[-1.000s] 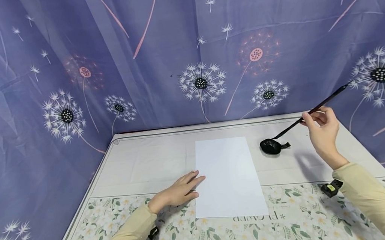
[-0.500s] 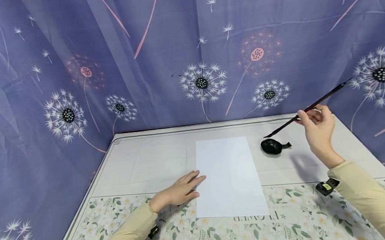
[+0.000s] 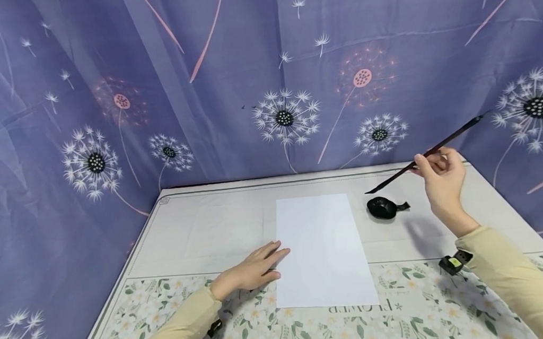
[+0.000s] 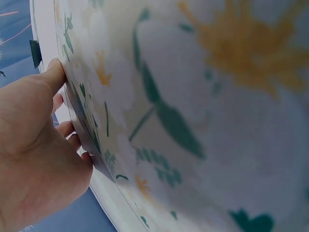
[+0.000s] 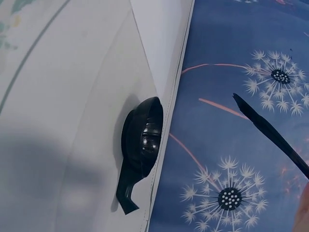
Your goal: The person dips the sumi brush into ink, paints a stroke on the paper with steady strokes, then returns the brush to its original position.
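Observation:
My right hand (image 3: 446, 183) pinches a dark calligraphy brush (image 3: 435, 148) between thumb and fingers, in the air at the table's right side. The brush slants, its black tip low and to the left, just beyond the small black ink dish (image 3: 382, 208). In the right wrist view the same brush (image 5: 273, 133) has its pointed tip apart from the ink dish (image 5: 141, 140), which has a short bent handle. My left hand (image 3: 250, 269) lies with spread fingers, fingertips on the left edge of a blank white sheet of paper (image 3: 323, 250).
A pale tablecloth (image 3: 218, 221) with a floral band covers the table. Behind and to the sides hangs a purple-blue curtain (image 3: 221, 141) with a dandelion print. A black wrist device (image 3: 453, 262) sits under the right sleeve.
My right hand has moved left with the brush, whose tip has gone from the ink dish's far rim to left of it. My left hand and the paper stay in place.

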Demonstrator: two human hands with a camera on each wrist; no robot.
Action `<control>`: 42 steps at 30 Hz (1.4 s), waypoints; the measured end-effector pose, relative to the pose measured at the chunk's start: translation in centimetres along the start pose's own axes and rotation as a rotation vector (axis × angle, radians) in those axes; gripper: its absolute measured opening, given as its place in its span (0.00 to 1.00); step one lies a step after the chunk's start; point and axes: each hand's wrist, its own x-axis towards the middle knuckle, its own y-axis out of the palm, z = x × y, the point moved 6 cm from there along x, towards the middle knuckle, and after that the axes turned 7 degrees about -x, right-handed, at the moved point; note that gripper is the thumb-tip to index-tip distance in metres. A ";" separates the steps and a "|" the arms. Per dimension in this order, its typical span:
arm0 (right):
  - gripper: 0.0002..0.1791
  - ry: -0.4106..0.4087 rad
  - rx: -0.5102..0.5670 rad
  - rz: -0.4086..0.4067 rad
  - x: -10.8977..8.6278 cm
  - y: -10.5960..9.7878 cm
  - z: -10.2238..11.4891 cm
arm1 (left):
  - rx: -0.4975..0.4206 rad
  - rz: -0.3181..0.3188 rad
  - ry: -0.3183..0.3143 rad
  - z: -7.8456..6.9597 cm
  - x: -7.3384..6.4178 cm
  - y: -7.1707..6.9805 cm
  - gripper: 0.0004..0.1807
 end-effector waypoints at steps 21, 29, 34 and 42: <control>0.10 0.073 0.034 -0.021 -0.5 1.7 -0.8 | 0.000 -0.002 0.012 0.0 -0.2 0.1 0.34; 0.10 0.075 0.039 0.017 -0.9 2.3 -1.3 | 0.001 -0.004 0.008 0.0 -0.1 0.2 0.34; 0.09 0.076 0.030 0.039 -1.1 2.6 -1.5 | 0.009 -0.004 0.010 -0.1 -0.1 0.1 0.34; 0.09 0.080 -0.009 0.064 -1.3 3.0 -1.9 | 0.007 -0.004 0.011 -0.1 -0.1 0.0 0.34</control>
